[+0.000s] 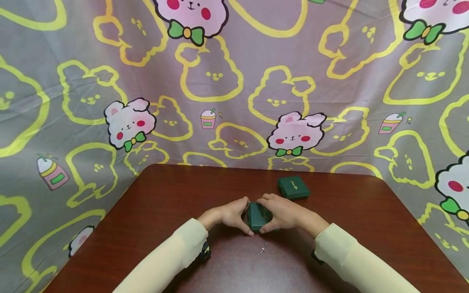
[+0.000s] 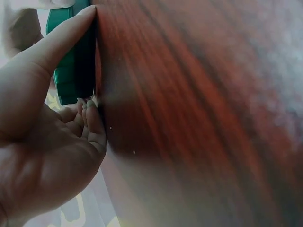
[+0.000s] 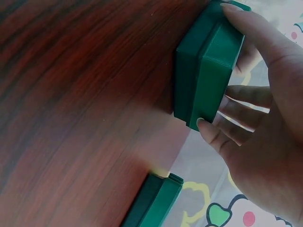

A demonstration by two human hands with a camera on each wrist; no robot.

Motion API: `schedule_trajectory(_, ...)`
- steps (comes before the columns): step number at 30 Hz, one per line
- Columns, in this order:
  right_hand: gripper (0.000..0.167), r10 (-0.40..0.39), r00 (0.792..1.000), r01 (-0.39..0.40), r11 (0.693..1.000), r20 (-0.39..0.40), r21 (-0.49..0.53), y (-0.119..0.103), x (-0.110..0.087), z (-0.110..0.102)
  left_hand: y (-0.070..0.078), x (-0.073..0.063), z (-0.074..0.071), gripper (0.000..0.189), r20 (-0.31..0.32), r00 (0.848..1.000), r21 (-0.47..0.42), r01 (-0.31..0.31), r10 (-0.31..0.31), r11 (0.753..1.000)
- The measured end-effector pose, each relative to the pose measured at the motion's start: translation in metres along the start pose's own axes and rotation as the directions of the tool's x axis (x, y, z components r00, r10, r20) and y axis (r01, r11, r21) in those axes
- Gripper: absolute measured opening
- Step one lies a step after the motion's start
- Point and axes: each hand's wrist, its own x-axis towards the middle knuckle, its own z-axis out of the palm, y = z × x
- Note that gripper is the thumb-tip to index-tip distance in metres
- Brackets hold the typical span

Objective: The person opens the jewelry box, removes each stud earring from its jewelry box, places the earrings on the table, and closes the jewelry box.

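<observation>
A small dark green box (image 1: 258, 216) with a lid stands on the brown table between my two hands. My left hand (image 1: 233, 214) holds its left side. In the left wrist view the thumb (image 2: 71, 35) lies along the near end of the box, and the other fingers bend in at the far end. On the right side my right hand (image 1: 283, 212) grips the same box. The right wrist view shows that thumb (image 3: 255, 28) over the near top edge and several fingertips (image 3: 204, 124) against the far end.
Behind my right hand sits a second green box (image 1: 294, 187) with gold lettering on its lid. Two tiny silvery pieces (image 1: 262, 249) lie on the table (image 1: 176, 191) in front of the held box. A patterned curtain (image 1: 227, 81) hangs beyond the table's back edge.
</observation>
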Motion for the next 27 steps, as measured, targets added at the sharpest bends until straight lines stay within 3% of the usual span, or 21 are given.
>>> schedule_trajectory(9,0.084,-0.003,1.0,0.003,1.0,-0.009,0.01,0.0028,0.0009,0.0019,0.0013,-0.0009,0.0002,0.066,-0.001,1.0,-0.026,0.004,-0.004,1.0)
schedule_trajectory(19,0.083,-0.012,1.0,0.012,1.0,-0.012,0.0,0.0036,0.0004,0.0031,0.005,-0.0025,0.0002,0.072,0.001,1.0,0.083,0.007,-0.007,0.997)
schedule_trajectory(27,0.084,-0.006,1.0,0.006,1.0,-0.02,0.001,0.0059,-0.0014,0.0043,0.002,-0.0045,0.0017,0.072,0.022,0.999,0.05,0.024,-0.025,0.998)
